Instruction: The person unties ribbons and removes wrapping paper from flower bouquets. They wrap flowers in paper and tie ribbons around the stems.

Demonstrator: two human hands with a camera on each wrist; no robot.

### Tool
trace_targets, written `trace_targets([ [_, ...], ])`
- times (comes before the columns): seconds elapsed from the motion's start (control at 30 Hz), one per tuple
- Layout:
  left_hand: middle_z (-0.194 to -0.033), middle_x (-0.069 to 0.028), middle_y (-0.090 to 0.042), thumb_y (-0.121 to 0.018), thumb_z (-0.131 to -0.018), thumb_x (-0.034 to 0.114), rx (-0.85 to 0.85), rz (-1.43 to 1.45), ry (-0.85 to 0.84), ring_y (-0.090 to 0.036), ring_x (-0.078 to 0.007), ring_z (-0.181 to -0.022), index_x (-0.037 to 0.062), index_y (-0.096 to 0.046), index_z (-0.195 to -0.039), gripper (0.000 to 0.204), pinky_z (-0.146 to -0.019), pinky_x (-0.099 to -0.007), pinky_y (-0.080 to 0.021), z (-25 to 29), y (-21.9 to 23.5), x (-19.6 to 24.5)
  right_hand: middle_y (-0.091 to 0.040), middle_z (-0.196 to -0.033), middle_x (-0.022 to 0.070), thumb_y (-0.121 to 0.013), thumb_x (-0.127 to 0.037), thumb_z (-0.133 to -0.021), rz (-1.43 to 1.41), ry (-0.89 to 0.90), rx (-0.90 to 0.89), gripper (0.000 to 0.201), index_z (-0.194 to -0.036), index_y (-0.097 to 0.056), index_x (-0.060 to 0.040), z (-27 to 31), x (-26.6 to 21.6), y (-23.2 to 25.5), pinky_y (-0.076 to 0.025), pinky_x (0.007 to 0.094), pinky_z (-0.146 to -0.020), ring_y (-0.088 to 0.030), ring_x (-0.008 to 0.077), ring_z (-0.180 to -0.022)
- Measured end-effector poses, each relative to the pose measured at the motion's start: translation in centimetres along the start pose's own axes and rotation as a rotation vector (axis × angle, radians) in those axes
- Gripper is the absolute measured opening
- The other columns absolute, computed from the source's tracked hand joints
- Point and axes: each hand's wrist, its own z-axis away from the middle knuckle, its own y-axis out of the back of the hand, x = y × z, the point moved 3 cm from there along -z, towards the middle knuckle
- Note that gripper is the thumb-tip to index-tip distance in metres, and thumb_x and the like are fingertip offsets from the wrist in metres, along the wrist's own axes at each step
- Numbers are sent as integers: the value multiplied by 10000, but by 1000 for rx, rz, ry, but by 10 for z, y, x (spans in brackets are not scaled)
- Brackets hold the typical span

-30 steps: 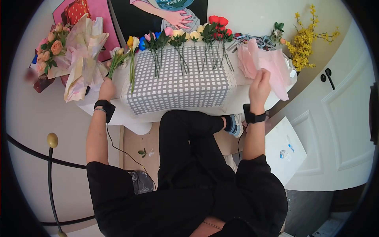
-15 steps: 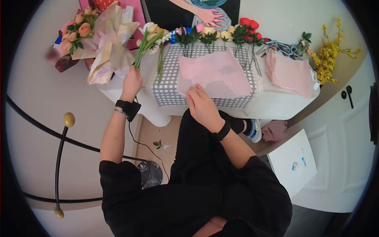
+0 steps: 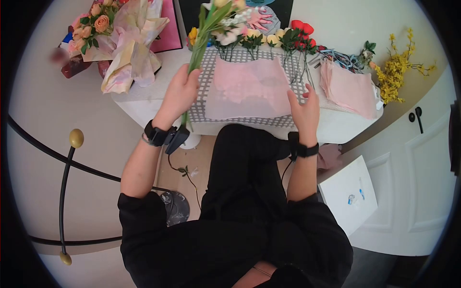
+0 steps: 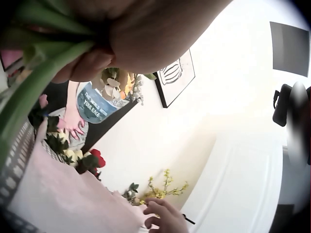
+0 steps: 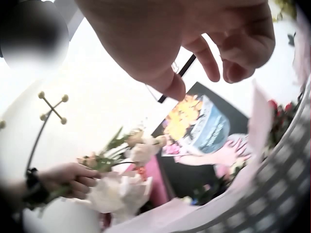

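My left hand (image 3: 182, 92) grips a small bunch of artificial flowers (image 3: 205, 36) by its long green stems, raised over the left part of the table. Pale blooms and small white sprigs top the bunch, and the stem ends hang below my hand. A pale pink sheet of wrapping paper (image 3: 247, 91) lies spread on the grey-and-white checked cloth (image 3: 201, 122). Beside the sheet's right edge hovers my right hand (image 3: 306, 111), holding nothing, its fingers and thumb apart. In the left wrist view, the stems (image 4: 46, 73) pass under the curled fingers.
Single flowers with dark stems, including red roses (image 3: 301, 32), line the back of the cloth. More pink paper (image 3: 348, 91) lies at the right, near yellow blossoms (image 3: 394, 72). A wrapped bouquet (image 3: 132, 53) stands at the left. A white door (image 3: 408, 168) borders the right side.
The pink sheet has come from the right pile onto the checked cloth. My left hand has lifted the flower bunch and carried it right; my right hand has let go of the sheet.
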Motion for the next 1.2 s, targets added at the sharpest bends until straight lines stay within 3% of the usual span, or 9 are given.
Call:
trace_targets([
  [0.2,-677,17,-430,-444,-981,191,-171,203,98,-385,-53,-468,23,-502,-1056,194,-404,-222,-309,-17,-80,2,-637,-722,155,-643,-349,-817,70,-62,-383,450,-1094,-611,4,4,23,-36,-481,399,-633,-602,341,-657],
  [0.47,-681,-43,-482,-461,-957,182,-203,-60,108,-452,-116,-481,-17,-484,-1037,216,-426,-289,-374,-43,-134,-67,-660,-950,105,-528,-346,-935,-954,-418,-806,376,-1020,-604,12,94,-6,-45,-529,318,-712,-639,198,-809],
  [0.57,-727,-177,-578,-458,-945,170,-248,-301,16,-571,-268,-547,-52,-464,-1011,231,-515,-386,-443,-30,-138,-70,-644,-972,147,-511,-377,-950,-1227,-802,-783,415,-1054,-580,19,77,4,-47,-554,340,-741,-640,213,-825],
  [0.63,-801,-317,-592,-457,-938,167,-238,-459,-184,-613,-432,-706,-71,-440,-992,245,-628,-469,-461,-21,-141,-72,-638,-927,154,-491,-399,-952,-1169,-824,-743,439,-1061,-565,20,64,7,-53,-562,347,-712,-642,212,-820],
  [0.73,-783,-345,-586,-451,-931,162,-293,-434,-186,-587,-495,-768,-67,-432,-942,230,-683,-539,-444,-7,-141,-60,-634,-879,144,-474,-403,-954,-977,-777,-686,443,-1076,-548,17,51,1,-50,-561,328,-664,-642,210,-788],
  [0.83,-735,-327,-585,-461,-931,154,-325,-410,-203,-588,-486,-722,-54,-415,-944,214,-638,-542,-441,4,-143,-50,-626,-909,120,-484,-332,-942,-1123,-710,-603,366,-1090,-537,-3,45,-9,-49,-547,350,-721,-628,208,-853],
  [0.9,-720,-320,-578,-468,-934,148,-332,-387,-256,-586,-483,-714,-45,-412,-957,202,-621,-532,-442,11,-142,-45,-616,-994,102,-504,-232,-907,-1557,-645,-520,268,-1077,-540,-28,50,-7,-53,-503,384,-818,-594,194,-944],
  [1.03,-697,-294,-566,-499,-924,126,-357,-422,-380,-580,-469,-688,-26,-409,-992,190,-585,-517,-439,31,-144,-30,-598,-1035,77,-505,-180,-882,-1698,-744,-482,241,-1077,-533,-43,63,8,-70,-447,388,-885,-559,189,-991],
  [1.2,-709,-267,-571,-516,-906,108,-368,-428,-480,-580,-457,-683,-17,-415,-1009,191,-576,-510,-437,51,-143,-18,-585,-1013,49,-513,-157,-880,-1735,-538,-482,231,-1078,-525,-38,68,-1,-64,-435,349,-872,-557,181,-969],
])
